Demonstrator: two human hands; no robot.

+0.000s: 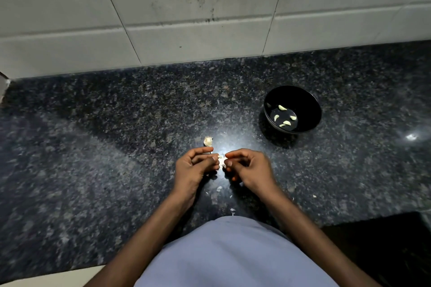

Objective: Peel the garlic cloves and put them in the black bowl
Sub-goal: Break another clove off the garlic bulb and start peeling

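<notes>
Garlic clove (221,161), pale and partly wrapped in skin, was held over the counter between both hands, just in front of the person's body. The left hand (194,169) had thumb and curled fingers pinched on the clove's left side; the right hand (248,169) pinched its right side the same way, fingertips nearly meeting those of the left. Judgement: the peeling step was in hand, with this clove not yet freed of its skin.

Scraps of papery skin (219,189) lay on the dark granite counter (93,147) beneath and just behind the wrists. Just beyond the left hand sat a remaining piece of garlic (208,141), unpeeled as far as could be told; glare from a light on the polished stone washed out its outline, so it may be a clove or merely an emptied husk.

Further off, to the right and well apart from the hands, stood the black bowl (307,100), holding about five peeled cloves (282,107) on its floor.

Judgement: the next move called for stripping the last skin clear, then carrying the bare clove rightward and forward with one hand and dropping it inside the bowl's rim.

Hidden or unclear: the clove's underside and the extent of skin left on it were covered by the fingers; the near counter edge was masked by the person's shirt (233,254).
</notes>
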